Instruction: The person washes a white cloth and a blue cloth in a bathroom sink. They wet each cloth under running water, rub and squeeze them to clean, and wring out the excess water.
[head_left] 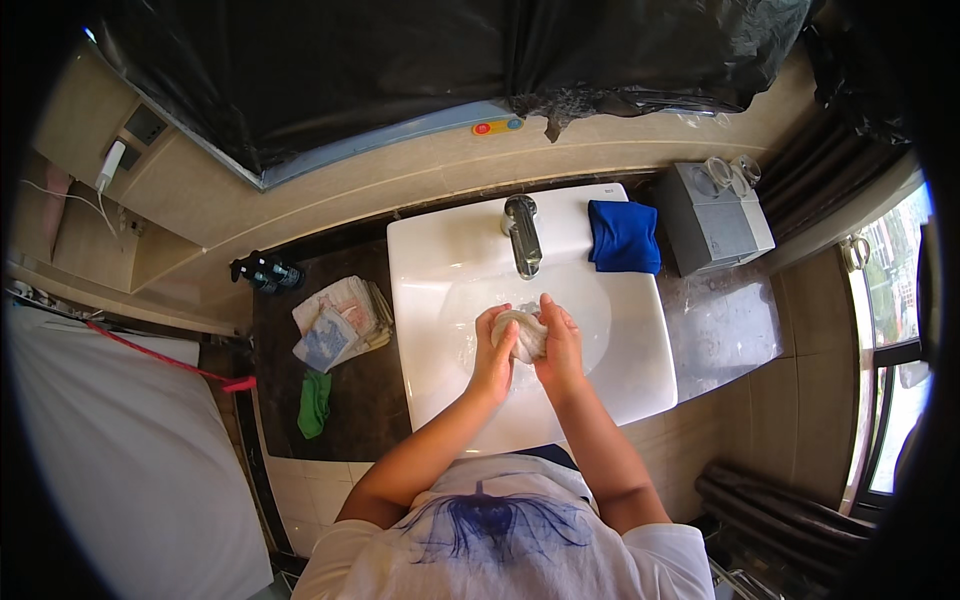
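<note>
Over the bowl of a white sink point(430, 390), my left hand point(492, 350) and my right hand point(562, 345) are closed on a bunched, twisted off-white cloth point(528, 345). The left fingers wrap its left side, and the right hand grips its right side. Just beyond the hands, the chrome faucet point(522, 235) points toward me. Water appears to lie in the bowl beneath the cloth. A folded blue cloth point(624, 237) lies on the sink's back right rim.
Left of the sink, a dark counter point(365, 415) bears folded towels point(345, 325), a green cloth point(314, 405) and dark pump bottles point(266, 272). At right, a grey box point(712, 220) carries clear rings, perhaps tape rolls point(735, 175). Black plastic sheeting point(400, 70) covers the wall ahead.
</note>
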